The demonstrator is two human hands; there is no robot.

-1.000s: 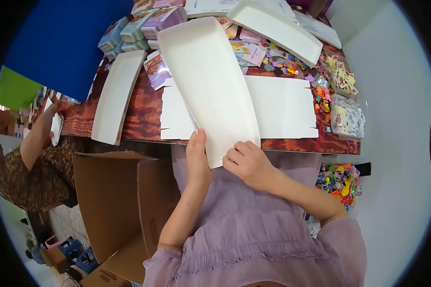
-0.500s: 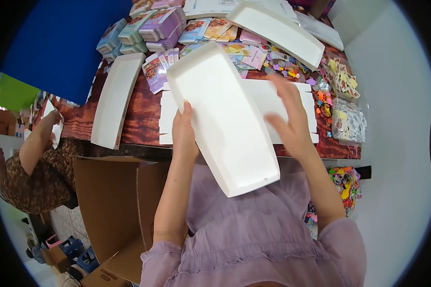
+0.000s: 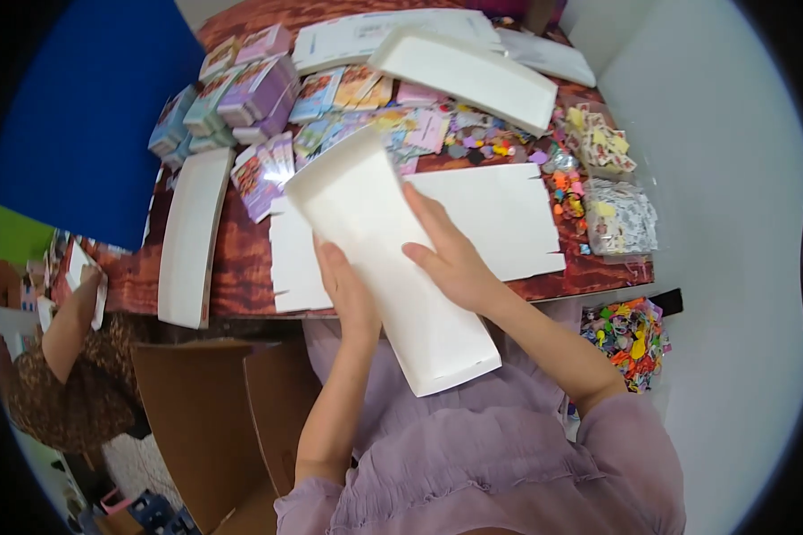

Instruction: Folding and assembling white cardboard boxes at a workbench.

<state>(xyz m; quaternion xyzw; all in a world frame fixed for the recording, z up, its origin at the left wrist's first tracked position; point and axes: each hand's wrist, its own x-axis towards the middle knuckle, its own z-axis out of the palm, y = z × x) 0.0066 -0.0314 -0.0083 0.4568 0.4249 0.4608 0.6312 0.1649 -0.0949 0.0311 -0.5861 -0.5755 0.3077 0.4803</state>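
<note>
A long white cardboard tray (image 3: 375, 232) is tilted in front of me, its open side facing up and its lower end near my body. My left hand (image 3: 346, 290) grips its left long wall, thumb over the edge. On the opposite long wall my right hand (image 3: 451, 254) is closed, with the thumb reaching inside. Beneath the tray, on the table, lies a flat white cardboard blank (image 3: 500, 218) with notched ends; the tray and my hands cover part of it.
Two more white trays lie on the table, one tray (image 3: 190, 236) at left and another tray (image 3: 473, 80) behind. Stacked small boxes (image 3: 259, 89) stand back left. Bags of cutouts (image 3: 620, 218) lie right. A large open carton (image 3: 205, 428) stands below left. Another person's arm (image 3: 71, 325) is at far left.
My right hand has come in from beside the tray and taken hold of its right wall. The tray has shifted slightly left and down in the view.
</note>
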